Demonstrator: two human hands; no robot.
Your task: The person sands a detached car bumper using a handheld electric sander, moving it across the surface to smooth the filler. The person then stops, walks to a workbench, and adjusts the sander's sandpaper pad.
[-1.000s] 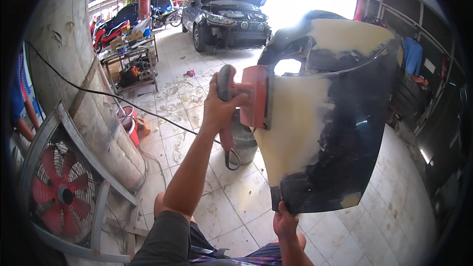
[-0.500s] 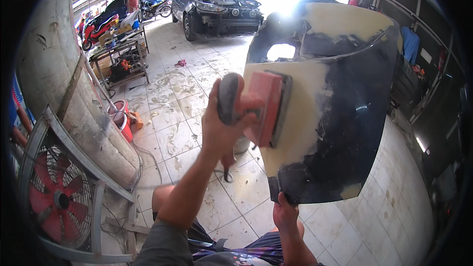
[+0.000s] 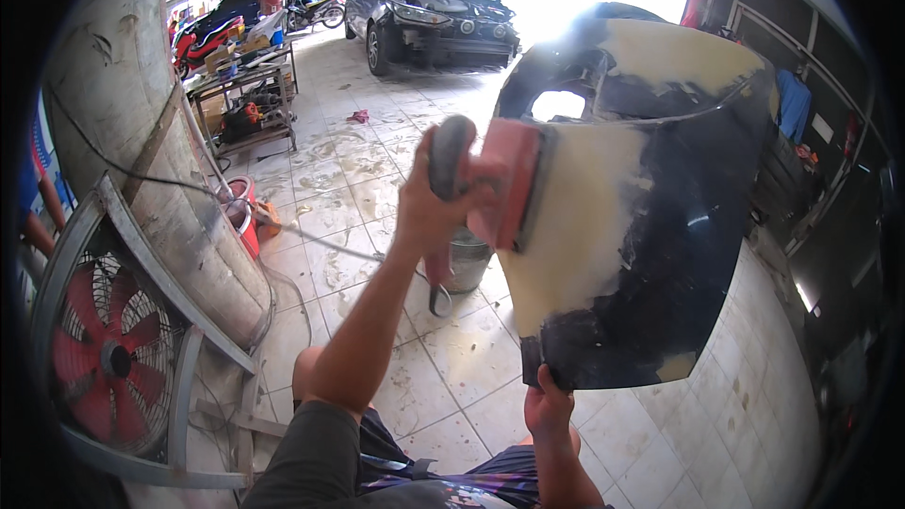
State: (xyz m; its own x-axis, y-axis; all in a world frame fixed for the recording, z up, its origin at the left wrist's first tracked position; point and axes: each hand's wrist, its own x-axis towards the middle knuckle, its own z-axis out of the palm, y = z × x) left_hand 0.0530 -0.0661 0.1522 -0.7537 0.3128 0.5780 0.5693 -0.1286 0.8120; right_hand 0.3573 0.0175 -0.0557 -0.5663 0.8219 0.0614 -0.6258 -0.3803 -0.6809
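Left hand (image 3: 429, 203) grips red block sander (image 3: 504, 184) against filler-patched black car panel (image 3: 650, 207); right hand (image 3: 547, 410) clasps panel's lower edge; grey metal bucket (image 3: 468, 264) behind, contents unseen.

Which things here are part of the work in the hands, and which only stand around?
In use:
left hand gripping the red sander
right hand holding the lower edge of the dark car panel

Standing around:
red fan
metal bucket
cart
dark car
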